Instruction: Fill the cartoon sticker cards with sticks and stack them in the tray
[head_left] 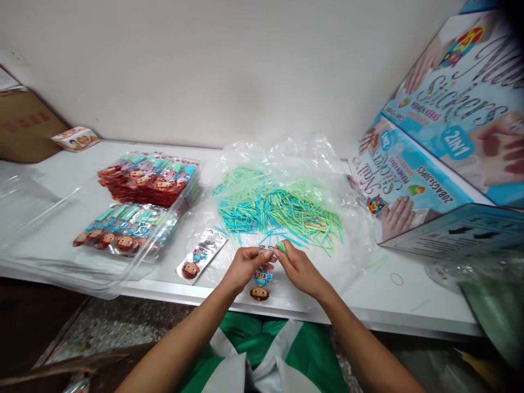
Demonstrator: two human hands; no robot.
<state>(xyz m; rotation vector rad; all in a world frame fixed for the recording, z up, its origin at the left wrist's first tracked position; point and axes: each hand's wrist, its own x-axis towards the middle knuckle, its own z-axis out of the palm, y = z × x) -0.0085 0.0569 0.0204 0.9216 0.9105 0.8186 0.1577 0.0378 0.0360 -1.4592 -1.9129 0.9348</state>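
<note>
My left hand (pixel 250 266) is closed, pinching the top of a small candy packet (pixel 261 286) that hangs below the fingers with a brown cartoon face at its lower end. Against it, my right hand (pixel 297 266) is closed too, thumb and fingers meeting at the packet's top edge. A small green piece (pixel 281 248) shows in the right fingers; its kind is unclear. Just beyond both hands lies a heap of thin blue and green sticks (pixel 282 210) on clear plastic (pixel 356 240). Another packet (pixel 201 255) rests flat to the left of my left hand.
Stacked red-edged packets (pixel 145 177) and a row of similar packets (pixel 123 232) sit at left by a clear plastic tray (pixel 123 281). A large Nail Stickers box (pixel 429 174) stands at right. A brown carton (pixel 28 125) is at far left. The table's front edge (pixel 368 316) runs beneath my forearms.
</note>
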